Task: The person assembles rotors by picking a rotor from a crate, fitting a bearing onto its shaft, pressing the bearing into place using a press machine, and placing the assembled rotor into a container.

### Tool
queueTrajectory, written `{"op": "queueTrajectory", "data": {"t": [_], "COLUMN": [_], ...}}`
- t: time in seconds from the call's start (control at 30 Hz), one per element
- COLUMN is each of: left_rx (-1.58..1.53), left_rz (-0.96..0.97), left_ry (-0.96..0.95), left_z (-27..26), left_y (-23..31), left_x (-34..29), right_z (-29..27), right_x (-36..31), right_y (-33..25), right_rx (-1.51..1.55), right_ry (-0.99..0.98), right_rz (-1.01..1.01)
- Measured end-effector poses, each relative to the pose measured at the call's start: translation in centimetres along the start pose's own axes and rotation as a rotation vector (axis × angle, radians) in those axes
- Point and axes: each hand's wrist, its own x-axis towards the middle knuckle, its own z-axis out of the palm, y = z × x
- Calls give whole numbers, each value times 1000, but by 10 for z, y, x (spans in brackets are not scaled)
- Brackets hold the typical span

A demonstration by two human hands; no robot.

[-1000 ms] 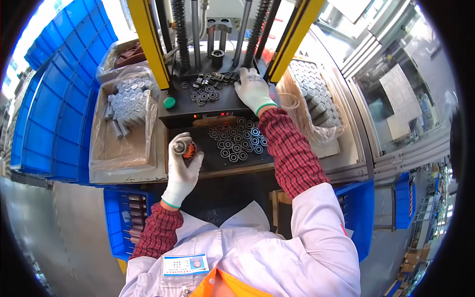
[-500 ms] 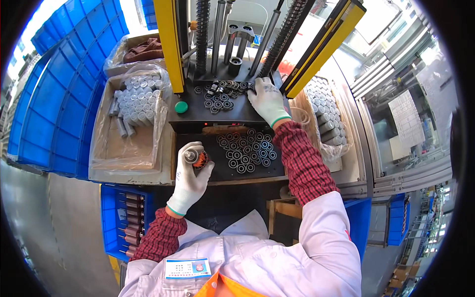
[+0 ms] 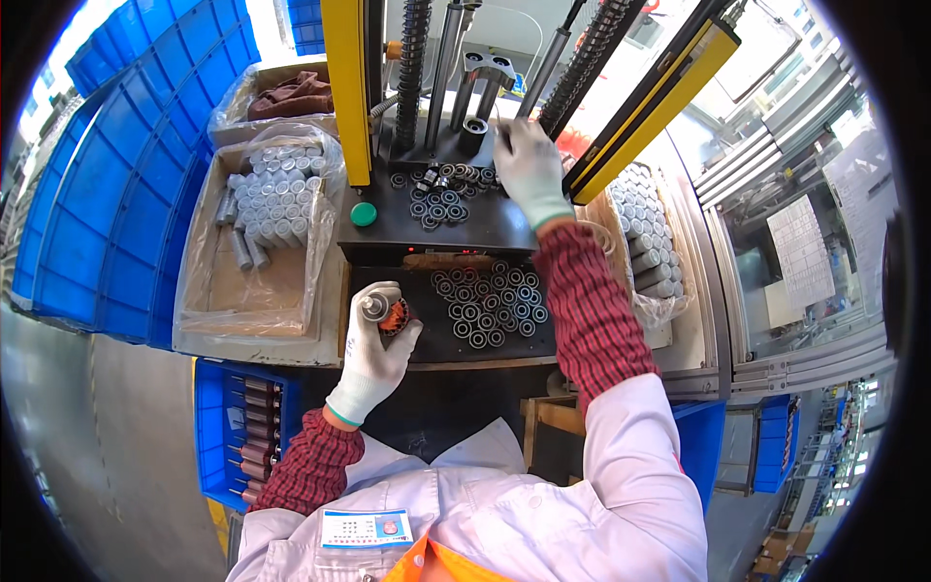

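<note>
My left hand (image 3: 376, 354), in a white glove, is closed around a motor armature (image 3: 396, 317) with orange windings, its round metal end facing up. My right hand (image 3: 531, 170), also gloved, is over the black press base, beside the round press socket (image 3: 473, 136). Its fingers are drawn together near a small dark piece that I cannot make out. Ball bearings (image 3: 438, 206) lie heaped on the press base to the left of that hand. More ball bearings (image 3: 493, 303) are spread on the lower black surface, right of the armature.
Yellow guard posts (image 3: 346, 97) flank the press. A green button (image 3: 363, 214) sits at the base's left edge. Boxes of metal cylinders (image 3: 281, 199) stand on both sides. Blue crates (image 3: 116, 204) are stacked left; a blue bin of armatures (image 3: 209, 427) stands below.
My right hand has moved from the bearings at the base's right edge, up and away toward the press socket. My left hand still holds the armature in nearly the same place. The view has shifted slightly.
</note>
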Motion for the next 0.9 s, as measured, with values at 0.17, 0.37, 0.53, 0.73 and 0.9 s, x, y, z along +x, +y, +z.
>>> {"op": "queueTrajectory", "data": {"t": [0.17,0.37,0.53,0.73,0.9], "left_rx": [24,-130,91,245,389], "left_rz": [-8,-349,129,404,231], "left_ry": [-74,-76,19,80,-42], "left_z": [3,19,52,24,6], "left_y": [8,-23,6,51,-37], "left_x": [12,2,67,89,-6], "right_z": [5,-71,-85,-92,-58], "right_x": [17,-20,-109,-38,11], "right_y": [11,-29,-92,-87,-46], "right_rx": [-43,157,676,641,478], "right_ry": [-238,-638,-449,26,262], "right_rz": [-260,-52,-11,171,222]}}
